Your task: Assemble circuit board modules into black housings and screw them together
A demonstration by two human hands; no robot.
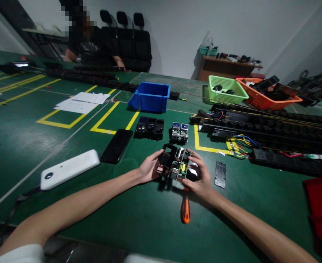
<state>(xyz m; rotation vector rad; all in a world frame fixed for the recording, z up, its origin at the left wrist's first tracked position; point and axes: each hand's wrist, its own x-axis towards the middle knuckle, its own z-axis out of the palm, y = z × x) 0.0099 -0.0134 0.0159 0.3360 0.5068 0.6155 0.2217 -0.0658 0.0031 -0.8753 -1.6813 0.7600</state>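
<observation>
Between my hands, side by side, are a black plastic housing and a green circuit board. My left hand [150,166] grips the black housing [168,156] at its left side. Fingers and thumb of my right hand [200,175] close around the edges of the circuit board [181,164], which carries yellow and black components. Whether board and housing touch is hard to tell. Below them lies an orange-handled screwdriver [186,210]. A flat black cover [220,174] lies right of my right hand. Beyond my hands sit two small circuit modules [180,132] and several black housings [149,128].
A black phone [117,146] and a white device [70,169] lie left. Behind are a blue bin [150,96], papers [81,102], a green basket [226,95] and an orange basket [270,100]. Wired black strips [281,138] stretch right. A person [92,47] sits across the table.
</observation>
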